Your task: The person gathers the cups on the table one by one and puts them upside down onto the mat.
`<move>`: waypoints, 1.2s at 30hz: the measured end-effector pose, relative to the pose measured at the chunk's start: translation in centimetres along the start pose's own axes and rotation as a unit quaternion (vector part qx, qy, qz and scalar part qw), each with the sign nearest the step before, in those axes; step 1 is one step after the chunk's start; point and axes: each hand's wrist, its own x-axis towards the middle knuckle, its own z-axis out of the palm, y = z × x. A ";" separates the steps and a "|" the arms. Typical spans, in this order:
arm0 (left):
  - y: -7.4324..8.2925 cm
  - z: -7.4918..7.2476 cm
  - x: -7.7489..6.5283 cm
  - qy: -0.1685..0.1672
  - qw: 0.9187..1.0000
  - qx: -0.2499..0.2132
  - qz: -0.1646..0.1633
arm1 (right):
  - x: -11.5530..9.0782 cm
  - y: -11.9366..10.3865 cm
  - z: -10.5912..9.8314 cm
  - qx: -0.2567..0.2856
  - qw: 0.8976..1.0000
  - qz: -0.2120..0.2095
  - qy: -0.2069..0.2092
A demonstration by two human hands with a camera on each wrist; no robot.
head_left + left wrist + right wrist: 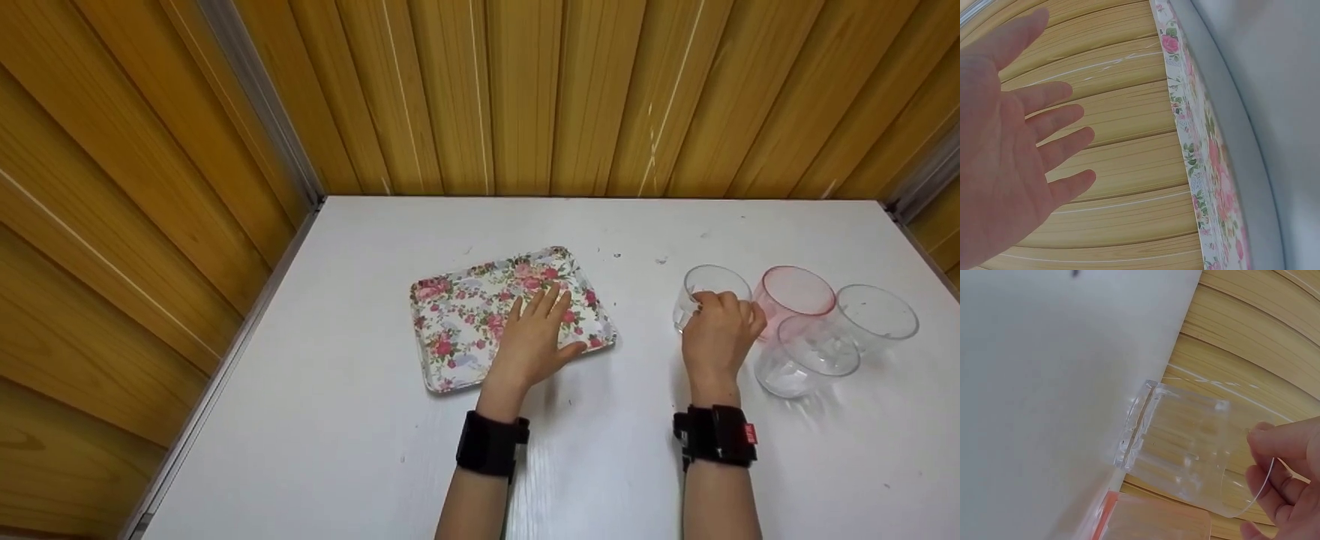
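Note:
Spread and straight, the fingers of my left hand [529,345] hover over a rectangular tray [457,315] with a pink rose pattern. A gap between hand and tray shows in the left wrist view, where the palm [1005,163] is empty. My right hand [721,334] pinches the rim of a clear cup [1179,444] between thumb and fingers. That cup stands upright, its thick base at the white tabletop. Just right of it is a pink-tinted cup [796,292], partly hidden by the hand in the head view.
Two more clear cups, one at the far right [877,319] and one nearer the front [806,367], stand close beside the pink one. A yellow wood-patterned wall [525,97] borders the white table [315,360] at the back, and another [112,210] stands at the left.

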 end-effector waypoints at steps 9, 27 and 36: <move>0.0 -0.2 0.0 0.006 1.000 -0.009 0.002 | 0.0 0.1 -0.1 0.001 1.000 0.001 -0.006; 0.0 -0.2 0.2 0.010 1.000 -0.010 0.005 | 1.1 -1.3 -1.7 0.058 0.998 0.011 0.013; 0.1 -0.3 0.2 0.027 0.999 -0.005 0.017 | 1.2 -3.3 -3.1 0.142 0.989 -0.021 0.022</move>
